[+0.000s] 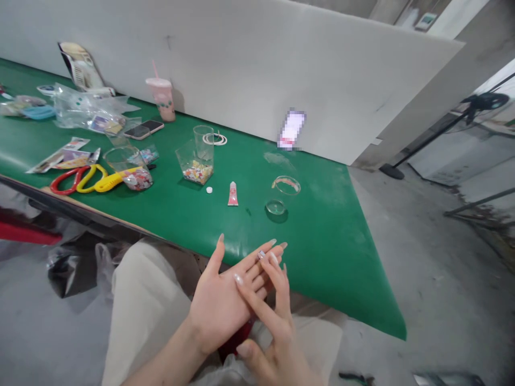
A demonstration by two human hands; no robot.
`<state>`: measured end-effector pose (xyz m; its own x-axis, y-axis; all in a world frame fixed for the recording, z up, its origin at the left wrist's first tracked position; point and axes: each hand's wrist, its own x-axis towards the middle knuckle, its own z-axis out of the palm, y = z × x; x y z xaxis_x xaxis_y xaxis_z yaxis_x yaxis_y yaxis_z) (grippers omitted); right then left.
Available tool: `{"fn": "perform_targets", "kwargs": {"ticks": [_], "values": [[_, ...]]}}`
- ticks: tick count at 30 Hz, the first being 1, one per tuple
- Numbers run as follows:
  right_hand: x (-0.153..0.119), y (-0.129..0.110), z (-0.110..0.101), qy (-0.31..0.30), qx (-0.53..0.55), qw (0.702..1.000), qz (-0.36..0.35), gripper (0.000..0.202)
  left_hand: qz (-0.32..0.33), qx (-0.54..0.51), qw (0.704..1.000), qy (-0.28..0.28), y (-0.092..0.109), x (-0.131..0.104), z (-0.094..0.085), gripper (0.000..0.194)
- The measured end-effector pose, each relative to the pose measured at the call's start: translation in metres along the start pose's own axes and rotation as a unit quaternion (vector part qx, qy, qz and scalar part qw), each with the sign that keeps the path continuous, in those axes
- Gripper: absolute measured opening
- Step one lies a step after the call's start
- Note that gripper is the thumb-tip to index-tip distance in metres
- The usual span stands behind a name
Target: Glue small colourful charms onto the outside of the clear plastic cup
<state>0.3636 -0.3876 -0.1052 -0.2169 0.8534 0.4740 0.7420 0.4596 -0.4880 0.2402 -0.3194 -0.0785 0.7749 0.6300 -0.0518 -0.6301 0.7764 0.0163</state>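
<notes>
My left hand lies palm up over my lap at the table's front edge, fingers stretched out, with nothing visible in it. Across it reaches my right hand, its fingers apart; the index fingertip rests at the left palm and other fingertips meet the left fingers. No object shows between the hands. Beyond them on the green table lie a small pink tube, a white cap, a small round clear piece and a clear ring with pinkish and yellowish bits along it.
At left stand clear cups with colourful small pieces, beside red-and-yellow-handled scissors and a yellow-handled tool. Behind are a phone, a pink drink cup and plastic bags. A lit phone leans against the white panel.
</notes>
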Motion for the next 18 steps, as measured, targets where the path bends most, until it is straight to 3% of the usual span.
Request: {"fn": "perform_targets", "kwargs": {"ticks": [7, 12, 18], "values": [[-0.013, 0.002, 0.001, 0.092, -0.071, 0.992, -0.049, 0.063, -0.002, 0.025, 1.0, -0.001, 0.003, 0.002, 0.008, 0.082], [-0.003, 0.0, -0.006, 0.068, -0.08, 0.993, -0.047, 0.056, -0.012, 0.026, 0.999, -0.022, 0.002, 0.002, 0.008, 0.079], [0.005, -0.002, -0.009, 0.099, -0.057, 0.993, -0.042, 0.039, -0.022, 0.025, 0.999, -0.021, 0.0, 0.002, 0.008, 0.077]]}}
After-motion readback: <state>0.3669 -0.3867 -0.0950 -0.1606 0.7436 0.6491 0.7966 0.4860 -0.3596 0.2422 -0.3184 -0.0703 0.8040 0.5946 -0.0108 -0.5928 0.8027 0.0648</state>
